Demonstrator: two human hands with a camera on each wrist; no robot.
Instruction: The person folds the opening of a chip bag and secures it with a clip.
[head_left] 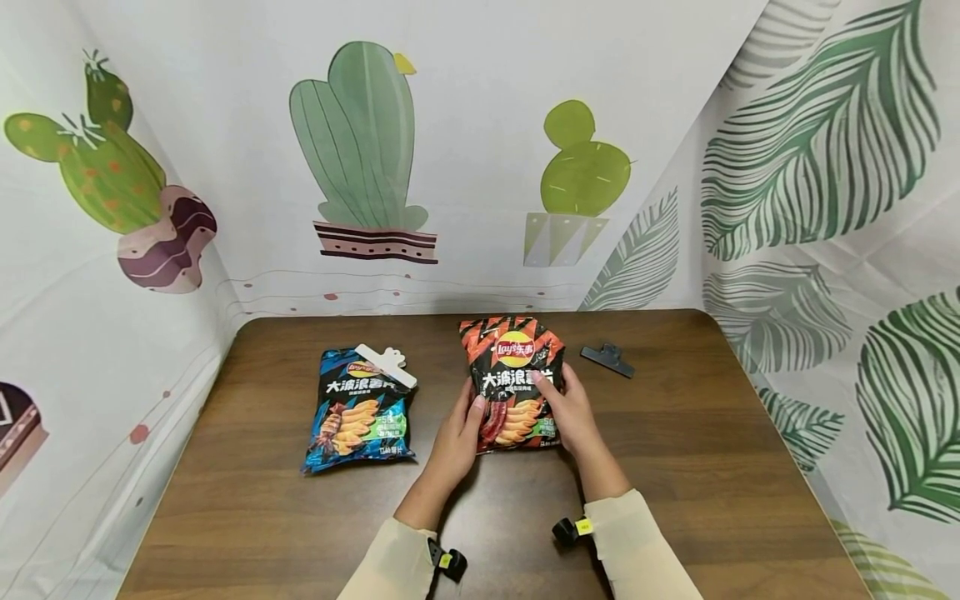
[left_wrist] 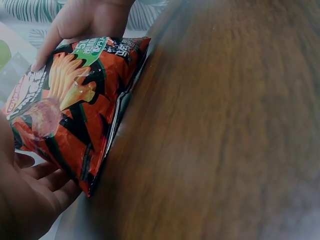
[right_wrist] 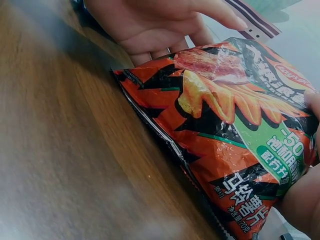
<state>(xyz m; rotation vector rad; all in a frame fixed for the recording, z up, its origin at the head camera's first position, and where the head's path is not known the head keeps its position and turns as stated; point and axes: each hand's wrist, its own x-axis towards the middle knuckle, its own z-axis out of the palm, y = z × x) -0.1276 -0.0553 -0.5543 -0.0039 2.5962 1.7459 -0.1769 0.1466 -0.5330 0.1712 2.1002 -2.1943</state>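
Observation:
A red and black Lay's potato chip bag [head_left: 517, 417] is held by both hands near the back middle of the table. My left hand [head_left: 456, 432] grips its left side, with fingers passing beneath the bag in the left wrist view. On the opposite side, my right hand [head_left: 576, 414] holds the bag, its thumb lying across the front. The bag's lower sealed edge is close to the tabletop in the right wrist view. At the top, its right corner slopes down. A black clip [head_left: 607, 361] lies to the right of the bag, apart from the right hand.
To the left, a blue Lay's chip bag [head_left: 352, 429] lies flat with a white clip [head_left: 386, 365] across its upper right corner. The brown wooden table [head_left: 675, 467] ends at a cloth backdrop [head_left: 480, 167] printed with cacti and leaves.

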